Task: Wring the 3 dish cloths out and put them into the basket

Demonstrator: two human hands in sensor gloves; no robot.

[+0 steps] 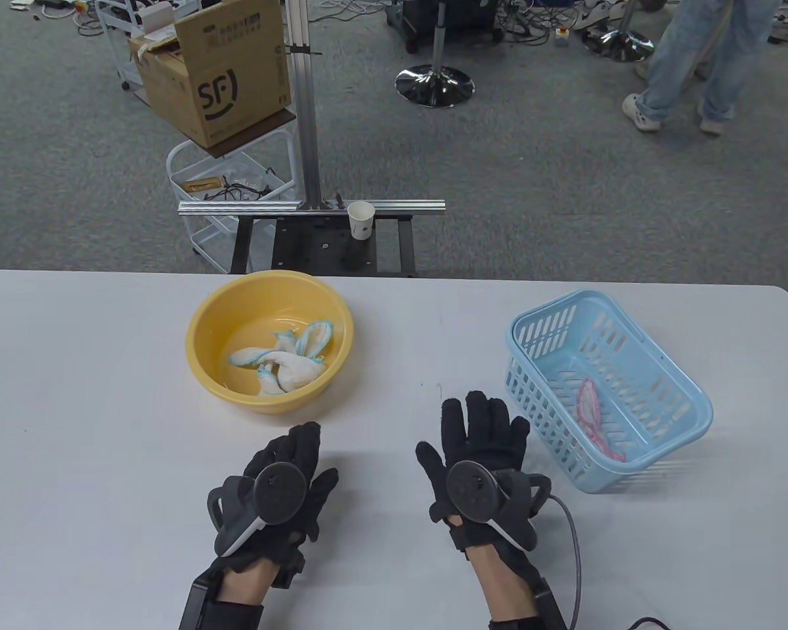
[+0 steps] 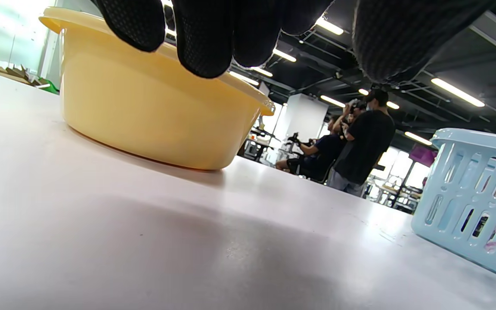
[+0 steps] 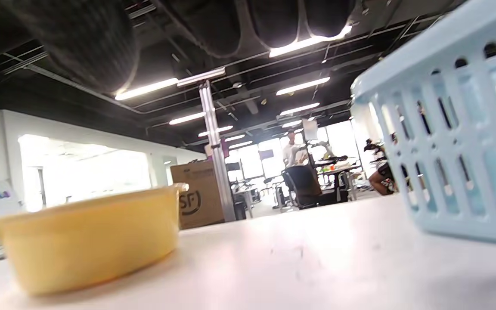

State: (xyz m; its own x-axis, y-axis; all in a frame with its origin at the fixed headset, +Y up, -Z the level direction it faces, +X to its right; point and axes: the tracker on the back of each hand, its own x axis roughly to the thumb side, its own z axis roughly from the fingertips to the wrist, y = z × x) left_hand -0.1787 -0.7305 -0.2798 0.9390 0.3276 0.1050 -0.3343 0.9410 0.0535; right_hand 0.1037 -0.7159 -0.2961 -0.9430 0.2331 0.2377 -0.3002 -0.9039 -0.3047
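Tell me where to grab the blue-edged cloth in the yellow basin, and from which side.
Pinch the raised fold of the blue-edged cloth from above: the yellow basin walls it in all round. The left hand lies nearest, open.

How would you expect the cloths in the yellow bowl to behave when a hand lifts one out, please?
The cloths lie crumpled and twisted in the bowl, so one would probably hang limp. They overlap, so lifting one may drag another along. If wet, they would likely drip.
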